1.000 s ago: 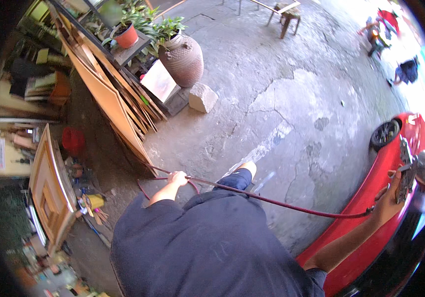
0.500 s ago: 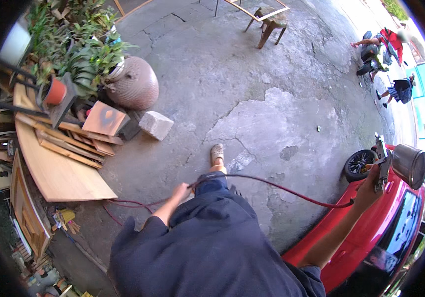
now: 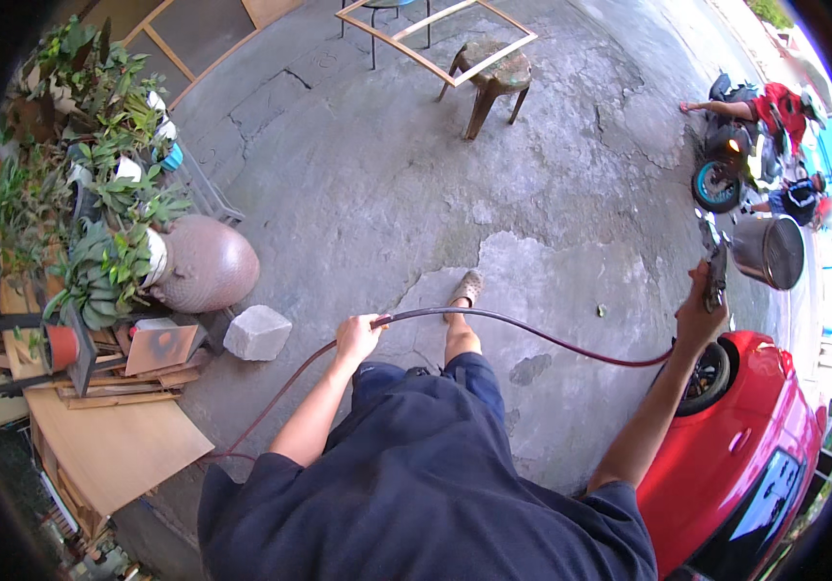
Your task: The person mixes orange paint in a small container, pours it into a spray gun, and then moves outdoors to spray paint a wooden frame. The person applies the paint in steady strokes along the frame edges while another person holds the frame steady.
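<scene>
My right hand point(image 3: 700, 315) is closed round the handle of a spray gun point(image 3: 716, 274), raised at the right. A round metal cup point(image 3: 770, 251) sits on the gun's far side. From the gun's grip a dark red air hose point(image 3: 542, 339) arcs leftward across my front. My left hand point(image 3: 359, 341) is wrapped round that hose near my waist. Beyond it the hose runs down to the lower left, passing by a wooden board. Ahead, a wooden frame point(image 3: 414, 56) rests partly on a brown stool point(image 3: 493, 76).
At the left stand potted plants point(image 3: 96, 184), a large clay jar point(image 3: 208, 263), a pale stone block point(image 3: 258, 332) and a wooden board point(image 3: 116, 441). A red car point(image 3: 726, 465) is close on my right. Two people with a motorbike point(image 3: 726, 155) are at the far right.
I have stepped forward; the stool and frame appear nearer. My left hand has lifted the hose higher. The spray gun has shifted up and left in view. The motorbike and people are closer.
</scene>
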Demonstrator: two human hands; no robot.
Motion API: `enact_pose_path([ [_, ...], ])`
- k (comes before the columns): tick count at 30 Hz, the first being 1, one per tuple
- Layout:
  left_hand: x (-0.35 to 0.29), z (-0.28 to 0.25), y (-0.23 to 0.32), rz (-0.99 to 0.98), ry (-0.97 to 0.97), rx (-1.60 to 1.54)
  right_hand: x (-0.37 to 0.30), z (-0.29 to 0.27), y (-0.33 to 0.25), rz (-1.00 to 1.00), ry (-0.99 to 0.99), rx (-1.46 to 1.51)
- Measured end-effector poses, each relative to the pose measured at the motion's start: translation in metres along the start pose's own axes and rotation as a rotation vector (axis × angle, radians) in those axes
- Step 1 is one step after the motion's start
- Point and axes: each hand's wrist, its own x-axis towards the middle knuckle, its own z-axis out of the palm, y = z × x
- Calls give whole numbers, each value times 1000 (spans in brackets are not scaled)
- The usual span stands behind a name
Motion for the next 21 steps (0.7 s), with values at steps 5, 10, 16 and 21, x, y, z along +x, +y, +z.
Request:
enact_pose_path([
  [5,123,-1,97,109,29,-86,121,153,56,58,-163,19],
  [10,228,3,140,37,104,-48,216,307,104,19,-295,80],
  [16,347,13,172,-3,175,-64,299,497,139,-14,-405,44],
  [21,444,20,188,-119,127,-97,324,631,171,53,-509,35],
])
